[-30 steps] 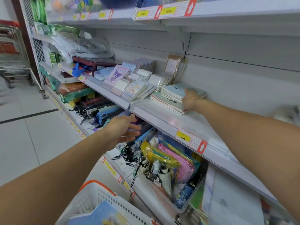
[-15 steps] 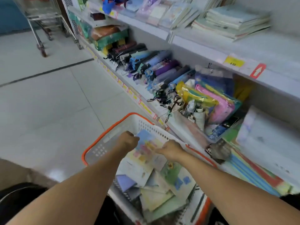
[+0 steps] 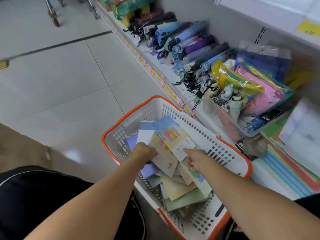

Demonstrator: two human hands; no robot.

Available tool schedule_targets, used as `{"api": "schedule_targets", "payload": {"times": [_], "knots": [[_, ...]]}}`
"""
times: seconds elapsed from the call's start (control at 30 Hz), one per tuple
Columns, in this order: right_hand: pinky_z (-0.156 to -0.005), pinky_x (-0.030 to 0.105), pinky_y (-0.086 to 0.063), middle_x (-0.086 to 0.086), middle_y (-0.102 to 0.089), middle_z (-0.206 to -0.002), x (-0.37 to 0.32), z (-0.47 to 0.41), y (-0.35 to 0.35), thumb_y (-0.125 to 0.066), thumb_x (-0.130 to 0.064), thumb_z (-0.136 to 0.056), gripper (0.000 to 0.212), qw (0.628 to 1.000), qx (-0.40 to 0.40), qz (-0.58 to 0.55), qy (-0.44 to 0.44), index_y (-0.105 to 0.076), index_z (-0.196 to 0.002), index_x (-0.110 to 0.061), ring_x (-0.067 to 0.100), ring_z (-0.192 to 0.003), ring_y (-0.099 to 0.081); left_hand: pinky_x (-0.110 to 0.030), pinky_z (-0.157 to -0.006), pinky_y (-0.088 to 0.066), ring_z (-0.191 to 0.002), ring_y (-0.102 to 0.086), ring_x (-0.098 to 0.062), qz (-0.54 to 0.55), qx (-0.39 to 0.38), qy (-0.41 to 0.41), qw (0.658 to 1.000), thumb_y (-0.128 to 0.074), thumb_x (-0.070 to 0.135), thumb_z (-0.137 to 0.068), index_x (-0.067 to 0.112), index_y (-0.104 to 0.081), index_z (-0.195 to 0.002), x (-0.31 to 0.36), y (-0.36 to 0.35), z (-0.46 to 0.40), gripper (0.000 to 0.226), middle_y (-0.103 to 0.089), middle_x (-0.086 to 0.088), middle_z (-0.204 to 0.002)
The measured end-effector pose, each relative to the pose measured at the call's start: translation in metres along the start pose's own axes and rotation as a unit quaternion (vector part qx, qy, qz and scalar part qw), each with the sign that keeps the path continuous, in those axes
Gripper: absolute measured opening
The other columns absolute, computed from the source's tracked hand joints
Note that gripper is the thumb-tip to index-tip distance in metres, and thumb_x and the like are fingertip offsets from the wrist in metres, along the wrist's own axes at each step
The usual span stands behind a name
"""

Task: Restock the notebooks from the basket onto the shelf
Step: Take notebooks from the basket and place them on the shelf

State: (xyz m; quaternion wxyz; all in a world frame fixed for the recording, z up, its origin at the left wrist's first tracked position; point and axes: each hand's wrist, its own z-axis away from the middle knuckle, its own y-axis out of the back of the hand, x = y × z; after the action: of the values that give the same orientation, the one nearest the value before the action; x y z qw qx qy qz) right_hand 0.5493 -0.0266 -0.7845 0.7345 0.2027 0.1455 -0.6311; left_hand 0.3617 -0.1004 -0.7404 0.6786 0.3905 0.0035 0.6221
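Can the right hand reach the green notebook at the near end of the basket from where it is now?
Probably yes. The right hand is already inside the basket, and the green notebook lies uncovered on top of the pile just behind it, so a short pull back should do.

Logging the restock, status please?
Left hand grips a few notebooks; right hand open, touching them. Lifted partway above basket. Nothing in the way.
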Motion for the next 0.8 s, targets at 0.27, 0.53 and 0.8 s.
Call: {"api": "schedule_targets", "payload": {"times": [0.27,0.53,0.8], "knots": [[-0.049,0.025,-0.034,0.005,-0.046,-0.064,0.007,-0.006,-0.003,-0.077,-0.004,-0.082,0.017,0.999,0.002,0.047,-0.021,-0.064,-0.094,-0.002,0.013,-0.052,-0.035,-0.042,-0.052,-0.06,-0.059,-0.067,-0.029,-0.016,-0.056,0.003,0.998,-0.065,0.005,-0.088,0.004,-0.054,-0.101,-0.009,0.003,0.013,0.017,-0.063,-0.018,-0.098],[-0.119,0.043,-0.024,0.005,-0.01,-0.164,0.004,-0.009,0.007,-0.076,-0.068,-0.067,0.118,0.866,0.011,0.43,0.255,-0.015,-0.158,-0.024,0.027,-0.151,-0.012,-0.038,-0.046,-0.059,-0.051,-0.068,-0.026,-0.027,0.001,-0.016,0.999,-0.066,0.005,-0.087,0.012,-0.046,-0.09,-0.01,0.03,0.003,0.021,-0.064,-0.018,-0.088],[-0.078,0.034,-0.045,0.006,-0.062,-0.1,0.026,-0.006,0.01,-0.045,-0.05,-0.097,0.035,0.792,0.006,0.495,0.357,-0.059,-0.101,-0.018,0.032,-0.108,-0.059,-0.033,-0.062,-0.061,-0.077,-0.07,-0.023,0.009,-0.134,0.015,0.991,-0.059,0.017,-0.093,0.003,-0.057,-0.117,-0.002,0.025,0.02,0.028,-0.068,-0.013,-0.098]]}}
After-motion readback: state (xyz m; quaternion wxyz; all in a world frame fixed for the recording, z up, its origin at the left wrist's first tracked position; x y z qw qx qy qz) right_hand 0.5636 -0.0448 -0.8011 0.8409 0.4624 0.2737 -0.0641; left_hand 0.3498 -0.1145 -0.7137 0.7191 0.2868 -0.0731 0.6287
